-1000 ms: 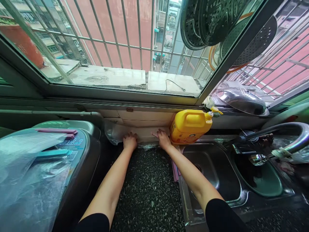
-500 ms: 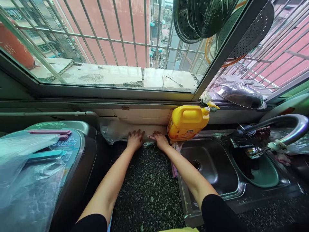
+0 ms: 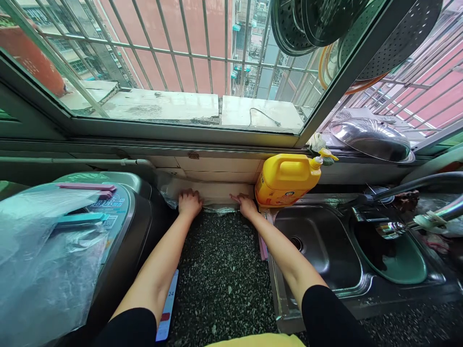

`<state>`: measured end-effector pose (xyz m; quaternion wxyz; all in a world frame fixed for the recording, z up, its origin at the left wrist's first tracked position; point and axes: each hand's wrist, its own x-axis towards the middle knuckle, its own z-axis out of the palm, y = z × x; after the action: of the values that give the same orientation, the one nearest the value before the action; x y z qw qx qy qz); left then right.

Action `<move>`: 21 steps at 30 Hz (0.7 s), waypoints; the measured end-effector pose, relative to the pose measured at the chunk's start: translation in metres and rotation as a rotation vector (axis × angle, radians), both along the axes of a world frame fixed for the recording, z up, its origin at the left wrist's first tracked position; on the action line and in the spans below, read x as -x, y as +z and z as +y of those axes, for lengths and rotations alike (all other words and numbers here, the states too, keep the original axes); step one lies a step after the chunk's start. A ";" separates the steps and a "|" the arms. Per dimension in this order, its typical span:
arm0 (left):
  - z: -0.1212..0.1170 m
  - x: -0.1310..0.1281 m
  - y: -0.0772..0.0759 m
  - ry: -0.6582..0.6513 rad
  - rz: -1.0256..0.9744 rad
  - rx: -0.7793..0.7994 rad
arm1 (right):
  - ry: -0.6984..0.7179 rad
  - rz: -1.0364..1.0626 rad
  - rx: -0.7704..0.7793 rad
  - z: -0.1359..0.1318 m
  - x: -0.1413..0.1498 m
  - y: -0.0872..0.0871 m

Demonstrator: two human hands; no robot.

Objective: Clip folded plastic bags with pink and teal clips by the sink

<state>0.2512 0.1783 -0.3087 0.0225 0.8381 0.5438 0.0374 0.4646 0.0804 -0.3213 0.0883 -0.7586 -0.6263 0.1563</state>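
A long, pale, flat package (image 3: pixel 217 191) in clear plastic lies at the back of the dark speckled counter (image 3: pixel 224 274), along the tiled wall. My left hand (image 3: pixel 190 203) rests on its left part, fingers bent but not closed round anything I can see. On the right end lies my right hand (image 3: pixel 247 205), one digit stretched out to the left and the others partly hidden. Crumpled clear plastic shows beside my left hand and along the package's front edge. Close by my right hand stands a yellow jug (image 3: pixel 287 180) with a pump top.
Left of my arms is a dark appliance (image 3: pixel 139 226) with plastic bags (image 3: pixel 50 260) and clips on its lid. A phone (image 3: pixel 167 308) lies by my left forearm. To the right are a steel sink (image 3: pixel 318 241), a green basin (image 3: pixel 405 260) and a faucet (image 3: pixel 434 219).
My left hand has slid left along the package, its fingers now more bent. My right hand has shifted slightly right. The view has moved a little, and more of the phone shows.
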 end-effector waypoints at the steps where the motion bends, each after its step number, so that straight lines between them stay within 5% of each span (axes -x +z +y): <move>1: -0.001 -0.002 0.002 0.006 -0.060 0.007 | -0.024 0.000 -0.003 -0.001 -0.001 0.004; 5: -0.030 -0.028 0.005 0.051 -0.523 0.209 | -0.167 0.009 -0.022 -0.025 0.002 0.024; 11: -0.160 -0.072 -0.021 0.140 -1.216 0.966 | -0.327 0.136 -0.089 -0.132 0.033 0.015; 15: -0.223 -0.083 -0.036 0.266 -1.192 1.062 | -0.300 0.181 -0.100 -0.192 0.051 -0.005; 21: -0.218 -0.100 -0.041 0.254 -1.014 1.010 | -0.341 -0.010 0.105 -0.202 0.046 0.004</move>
<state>0.3516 -0.0398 -0.3499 0.6513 0.5355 0.5107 0.1679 0.4188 -0.1220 -0.3171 0.0706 -0.8581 -0.4800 0.1678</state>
